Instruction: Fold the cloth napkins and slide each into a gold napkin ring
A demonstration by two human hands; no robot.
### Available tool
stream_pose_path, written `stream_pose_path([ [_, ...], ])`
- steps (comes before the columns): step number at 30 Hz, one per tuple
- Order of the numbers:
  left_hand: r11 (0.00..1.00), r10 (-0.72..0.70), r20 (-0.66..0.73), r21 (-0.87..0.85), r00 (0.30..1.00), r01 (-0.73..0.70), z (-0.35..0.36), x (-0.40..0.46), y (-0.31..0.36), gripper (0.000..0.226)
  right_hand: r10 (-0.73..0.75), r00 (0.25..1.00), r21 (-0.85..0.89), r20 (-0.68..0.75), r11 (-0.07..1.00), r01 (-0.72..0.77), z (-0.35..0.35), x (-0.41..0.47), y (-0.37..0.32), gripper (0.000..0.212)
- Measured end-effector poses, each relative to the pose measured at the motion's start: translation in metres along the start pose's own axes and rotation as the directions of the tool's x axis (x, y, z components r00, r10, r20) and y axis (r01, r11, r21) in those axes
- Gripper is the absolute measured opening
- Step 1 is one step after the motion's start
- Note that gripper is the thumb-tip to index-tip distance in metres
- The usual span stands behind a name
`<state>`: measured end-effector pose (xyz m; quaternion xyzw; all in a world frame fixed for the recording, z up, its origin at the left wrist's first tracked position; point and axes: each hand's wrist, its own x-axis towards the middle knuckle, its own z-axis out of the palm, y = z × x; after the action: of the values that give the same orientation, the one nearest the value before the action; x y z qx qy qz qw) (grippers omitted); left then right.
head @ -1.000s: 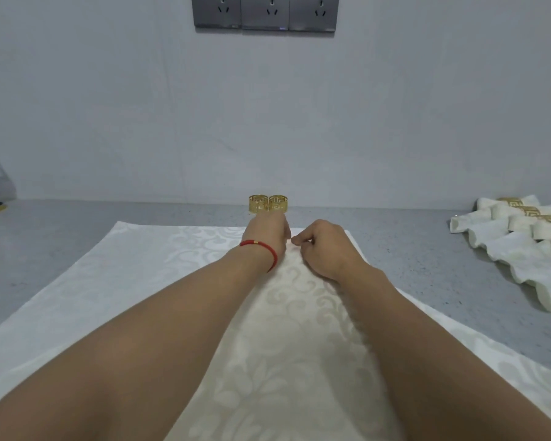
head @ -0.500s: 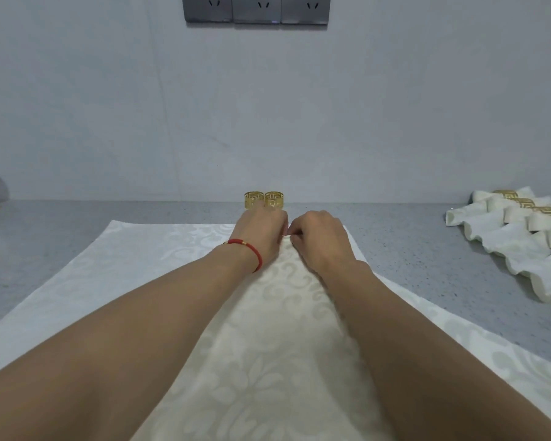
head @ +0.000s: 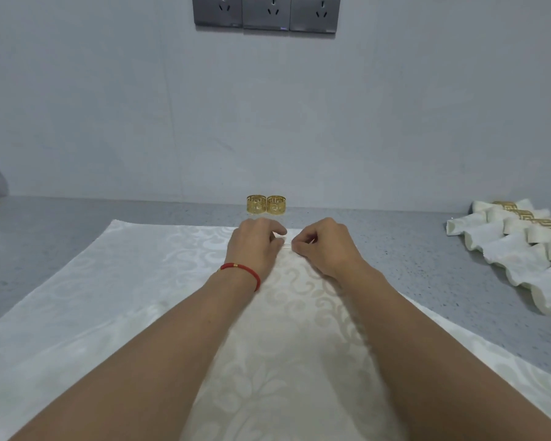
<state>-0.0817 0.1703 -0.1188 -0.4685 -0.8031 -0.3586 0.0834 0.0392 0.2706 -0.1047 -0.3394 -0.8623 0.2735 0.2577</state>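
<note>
Both hands have slid a bit closer to the body since half a second ago and drifted slightly apart, so there's now a sliver of cloth showing between them, where before they were nearly knuckle to knuckle. The camera also tipped up a touch, since more of the wall sockets (head: 266, 12) shows at 12 o'clock.

Only the head view here. The left hand (head: 255, 245) sits on the far edge of the napkin (head: 115, 300), fingers curled down, thumb and fingertips pinching the cloth edge as far as I can tell. It wears a red bracelet (head: 240, 271) on the wrist. The right hand (head: 323, 246) is just beside it at 3 o'clock, knuckles up, also curled and pinching that same far edge. The napkin is a cream damask square spread flat on the grey counter (head: 45, 237), hanging toward the viewer.

Two gold rings (head: 266, 204) stand touching each other at 12 o'clock from the hands, just past the napkin edge, near the wall. Over at 3 o'clock, well apart, lies a row of finished napkins (head: 516, 246), each rolled with a gold band on it.
</note>
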Motion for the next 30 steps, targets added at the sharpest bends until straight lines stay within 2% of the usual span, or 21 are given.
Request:
stream_pose_path([
  [3, 0.999, 0.001, 0.028, 0.039, 1.000, -0.002, 0.001, 0.001, -0.001, 0.028, 0.019, 1.000, 0.030, 0.016, 0.999, -0.020, -0.002, 0.000, -0.001, 0.010],
  [5, 0.997, 0.003, 0.054, 0.077, 0.999, -0.007, 0.001, 0.001, 0.000, 0.027, 0.026, 1.000, 0.025, 0.009, 0.999, -0.026, 0.001, 0.000, -0.002, 0.012],
  [9, 0.999, -0.017, 0.049, 0.048, 0.999, 0.015, -0.006, -0.001, 0.002, 0.022, 0.021, 0.998, 0.007, 0.055, 1.000, -0.022, -0.002, 0.001, -0.004, 0.024],
  [11, 0.990, 0.042, 0.052, 0.134, 0.998, -0.048, -0.011, -0.002, 0.005, 0.022, 0.010, 0.994, -0.015, 0.108, 1.000, -0.009, -0.010, 0.002, -0.003, 0.025],
  [13, 0.953, 0.137, 0.086, 0.259, 0.987, -0.155, -0.018, -0.002, 0.010, 0.027, 0.000, 0.990, -0.011, 0.143, 1.000, 0.002, -0.018, 0.001, -0.004, 0.016],
  [15, 0.917, 0.189, 0.188, 0.318, 0.964, -0.242, -0.024, 0.001, 0.015, 0.033, -0.015, 0.991, 0.028, 0.134, 1.000, 0.011, -0.022, 0.000, 0.000, 0.010],
  [18, 0.925, 0.149, 0.328, 0.286, 0.933, -0.248, -0.032, 0.007, 0.017, 0.034, -0.033, 0.990, 0.037, 0.138, 0.999, 0.028, -0.023, 0.000, 0.003, 0.009],
  [20, 0.957, 0.107, 0.355, 0.216, 0.929, -0.193, -0.036, 0.008, 0.017, 0.033, -0.037, 0.985, 0.014, 0.167, 0.999, 0.035, -0.022, 0.001, 0.005, 0.009],
  [26, 0.997, 0.045, 0.237, 0.050, 0.970, -0.058, -0.037, 0.005, 0.009, 0.028, -0.063, 0.977, -0.085, 0.205, 0.993, 0.082, -0.023, 0.003, 0.005, 0.009],
  [30, 0.977, 0.082, 0.295, 0.167, 0.952, -0.136, -0.037, 0.006, 0.007, 0.017, -0.127, 0.967, -0.178, 0.220, 0.970, 0.168, -0.022, 0.004, 0.003, 0.007],
])
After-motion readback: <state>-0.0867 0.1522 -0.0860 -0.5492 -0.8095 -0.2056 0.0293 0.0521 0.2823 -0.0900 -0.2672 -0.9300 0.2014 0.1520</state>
